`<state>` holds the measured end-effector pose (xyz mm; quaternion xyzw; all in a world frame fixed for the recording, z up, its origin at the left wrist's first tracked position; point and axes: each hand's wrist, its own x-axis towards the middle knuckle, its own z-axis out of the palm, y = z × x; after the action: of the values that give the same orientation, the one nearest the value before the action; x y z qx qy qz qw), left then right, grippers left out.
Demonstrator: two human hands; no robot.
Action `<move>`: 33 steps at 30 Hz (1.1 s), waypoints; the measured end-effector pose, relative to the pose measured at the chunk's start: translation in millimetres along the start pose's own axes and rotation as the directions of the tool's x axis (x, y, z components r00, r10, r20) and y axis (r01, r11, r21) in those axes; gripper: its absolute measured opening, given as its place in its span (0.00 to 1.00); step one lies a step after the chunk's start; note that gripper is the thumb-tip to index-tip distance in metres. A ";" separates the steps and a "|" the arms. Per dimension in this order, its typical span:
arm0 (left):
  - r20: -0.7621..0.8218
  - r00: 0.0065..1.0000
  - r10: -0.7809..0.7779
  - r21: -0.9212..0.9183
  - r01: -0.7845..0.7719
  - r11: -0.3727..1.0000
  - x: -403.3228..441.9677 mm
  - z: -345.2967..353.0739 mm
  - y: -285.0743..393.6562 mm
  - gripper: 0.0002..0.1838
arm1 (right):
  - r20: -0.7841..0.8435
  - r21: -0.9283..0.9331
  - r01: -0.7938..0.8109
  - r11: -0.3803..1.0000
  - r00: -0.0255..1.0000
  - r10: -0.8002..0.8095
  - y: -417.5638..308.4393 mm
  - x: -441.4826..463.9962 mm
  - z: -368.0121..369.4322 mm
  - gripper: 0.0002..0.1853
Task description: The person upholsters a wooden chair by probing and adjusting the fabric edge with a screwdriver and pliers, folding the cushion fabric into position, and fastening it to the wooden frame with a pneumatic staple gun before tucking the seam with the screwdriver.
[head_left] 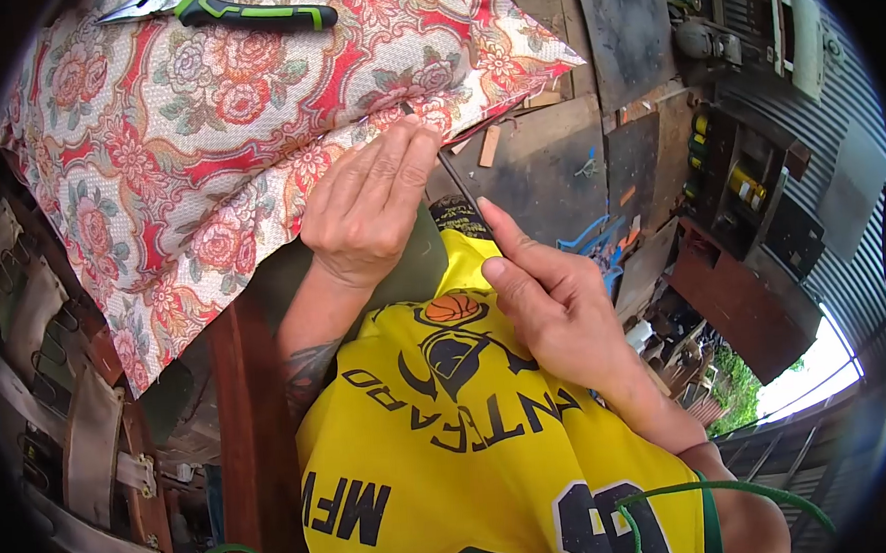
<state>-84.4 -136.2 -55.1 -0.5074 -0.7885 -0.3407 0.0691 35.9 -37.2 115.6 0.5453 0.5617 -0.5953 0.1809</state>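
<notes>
A floral cushion in red, cream and pink fills the upper left of the head view. My left hand lies at its lower edge, fingers together and pressed on the fabric. In my right hand is a thin dark rod, held between thumb and fingers. The rod slants up to the left, its far part passing by my left fingertips at the cushion's edge. Whether my left fingers also grip the rod or pinch the fabric is hidden. Pliers with green and black handles rest on top of the cushion.
At left stands a wooden frame with straps and a reddish-brown beam. A small wood piece lies on the dark floor boards. Shelving with yellow items and corrugated metal sheets are at right. Green cord crosses the bottom.
</notes>
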 end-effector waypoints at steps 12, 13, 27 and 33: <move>-0.030 0.999 -0.044 -0.022 0.043 0.999 -0.7 3.3 2.3 0.14 | 0.101 0.097 -0.225 0.969 0.971 0.215 -20.8 2.1 -11.7 0.25; -0.029 0.998 -0.048 -0.021 0.048 0.999 -0.9 2.6 3.3 0.14 | 0.087 0.046 -0.183 0.982 0.980 0.179 -20.7 2.1 -10.6 0.26; -0.047 0.997 -0.068 0.002 0.068 0.998 -0.9 4.5 1.3 0.13 | 0.089 0.145 -0.240 0.960 0.969 0.229 -26.0 5.6 0.4 0.28; -0.028 0.998 -0.054 0.004 0.054 0.999 -2.6 5.3 -4.8 0.13 | 0.147 0.396 -0.350 0.849 0.937 0.318 -28.8 17.5 1.7 0.23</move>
<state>-86.0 -136.1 -62.5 -0.4811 -0.8016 -0.3476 0.0718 5.3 -22.9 113.9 0.6375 0.3112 -0.6808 0.1823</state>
